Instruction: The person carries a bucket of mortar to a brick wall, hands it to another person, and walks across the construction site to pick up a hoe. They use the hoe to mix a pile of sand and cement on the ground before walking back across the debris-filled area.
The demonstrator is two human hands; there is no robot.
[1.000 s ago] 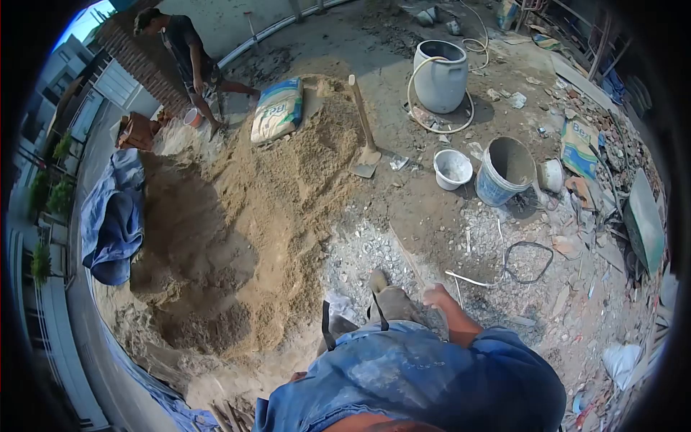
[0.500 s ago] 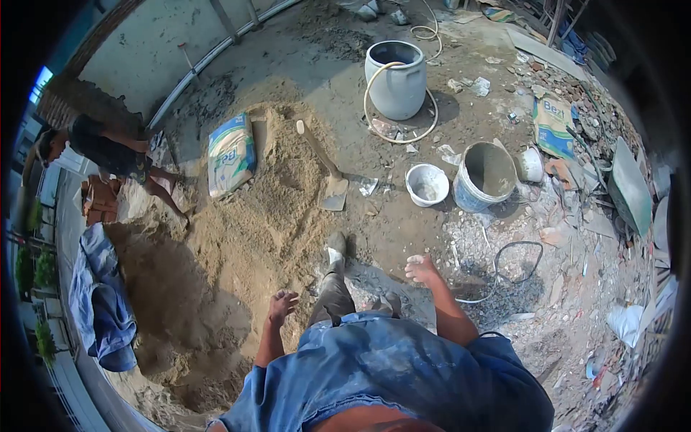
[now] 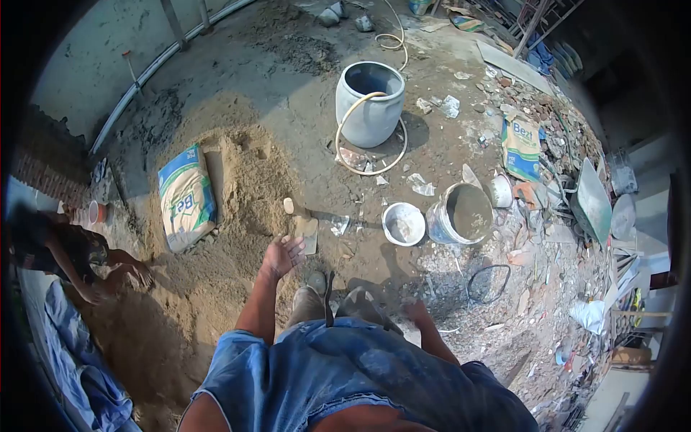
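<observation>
My left hand (image 3: 283,256) is held out in front of me, fingers spread and holding nothing. In this view it overlaps the sand just below a shovel (image 3: 309,234), whose handle end points up toward me while its blade meets the ground. My right hand (image 3: 416,312) hangs by my right side over the rubble, smeared by motion, so its fingers do not show clearly. Beyond the hands are a small white bucket (image 3: 404,224) and a larger bucket (image 3: 440,222) with grey contents. A cement bag (image 3: 187,198) lies on the sand pile (image 3: 252,173).
A barrel (image 3: 371,119) stands ahead, with a hose (image 3: 358,170) looped over its rim. At left, another person (image 3: 61,252) bends over near a blue tarp (image 3: 72,353). A second bag (image 3: 521,147), a wheelbarrow (image 3: 592,201) and broken rubble (image 3: 533,288) lie at right.
My body has moved forward, closer to the shovel. My left hand has risen and reached ahead; my right hand has dropped lower. The other person has come nearer the sand, hands low.
</observation>
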